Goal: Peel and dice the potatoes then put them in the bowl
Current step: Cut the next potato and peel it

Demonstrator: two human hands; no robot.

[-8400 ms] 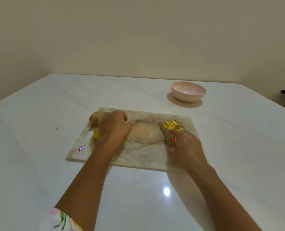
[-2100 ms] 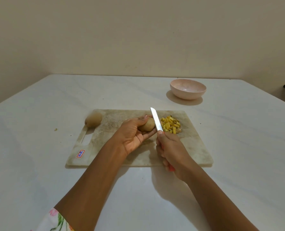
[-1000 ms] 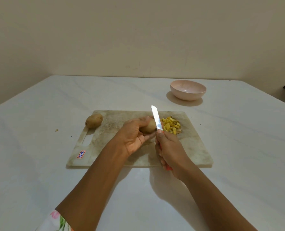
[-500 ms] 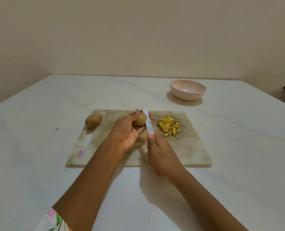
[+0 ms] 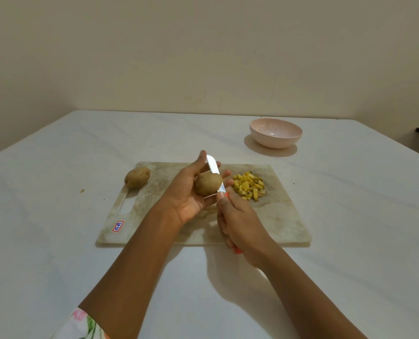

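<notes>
Left hand (image 5: 186, 194) curls fingers (image 5: 200, 162) round the potato (image 5: 208, 184), steadying it so the right hand (image 5: 240, 226), gripping the knife (image 5: 213, 166), can peel

plain home kitchen, white marble table (image 5: 56, 241), worn cutting board (image 5: 277, 216), pink bowl (image 5: 275, 133), bare cream wall (image 5: 203, 57)

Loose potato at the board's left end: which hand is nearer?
Left. The left hand, holding a second potato, is right of the loose potato; the right hand, gripping the knife, is farther right and closer to the person.
</notes>
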